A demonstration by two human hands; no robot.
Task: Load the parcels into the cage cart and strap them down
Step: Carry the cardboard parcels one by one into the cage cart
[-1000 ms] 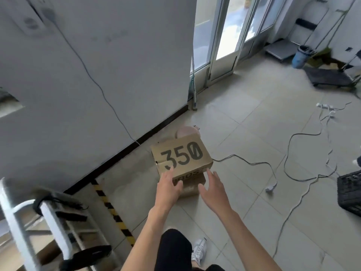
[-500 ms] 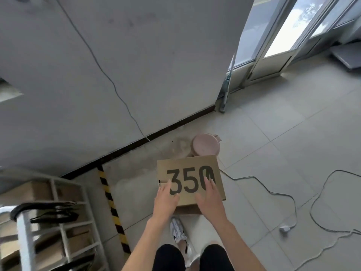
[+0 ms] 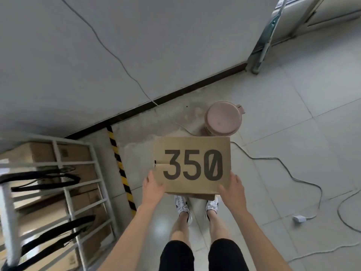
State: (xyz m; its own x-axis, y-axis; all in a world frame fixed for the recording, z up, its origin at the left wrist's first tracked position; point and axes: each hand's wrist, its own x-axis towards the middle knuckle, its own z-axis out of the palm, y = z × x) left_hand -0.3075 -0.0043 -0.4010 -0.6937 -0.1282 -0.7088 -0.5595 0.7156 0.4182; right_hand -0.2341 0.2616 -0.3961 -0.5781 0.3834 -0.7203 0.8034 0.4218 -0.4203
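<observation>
Head: left grip (image 3: 153,189), right grip (image 3: 232,189) seemingly hold parcel (image 3: 192,151).

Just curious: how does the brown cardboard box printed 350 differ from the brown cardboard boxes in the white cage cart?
The brown cardboard box printed 350 is gripped by left hand and right hand; the brown cardboard boxes lie stacked in the white cage cart. The held box bears black digits; the stacked boxes don't. Both are cardboard.
</observation>
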